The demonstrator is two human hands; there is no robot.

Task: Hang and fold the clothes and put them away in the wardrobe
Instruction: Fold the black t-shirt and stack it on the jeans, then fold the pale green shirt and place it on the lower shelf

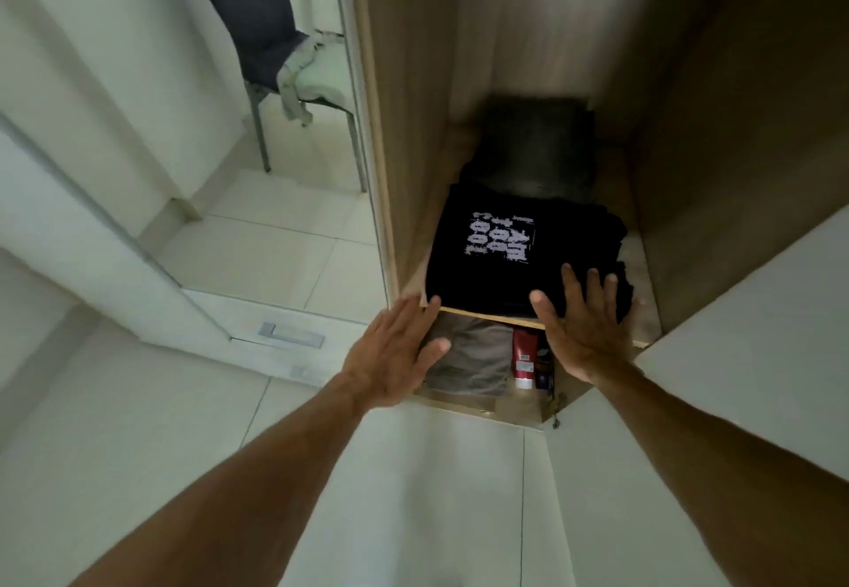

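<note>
Black folded shirt (514, 260) partly hidden under right hand (585, 324).

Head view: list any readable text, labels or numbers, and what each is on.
Folded black T-shirt, white print: reads roughly "I AM TOO TOO", seen sideways and blurred, so uncertain.
Red bottle on the lower shelf: white label, too small to read.
Nothing else legible.

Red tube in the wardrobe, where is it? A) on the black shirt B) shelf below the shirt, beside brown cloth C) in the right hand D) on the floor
B: the red tube stands on the lower shelf, right of the brown cloth, under the shelf holding the black shirt.
</note>
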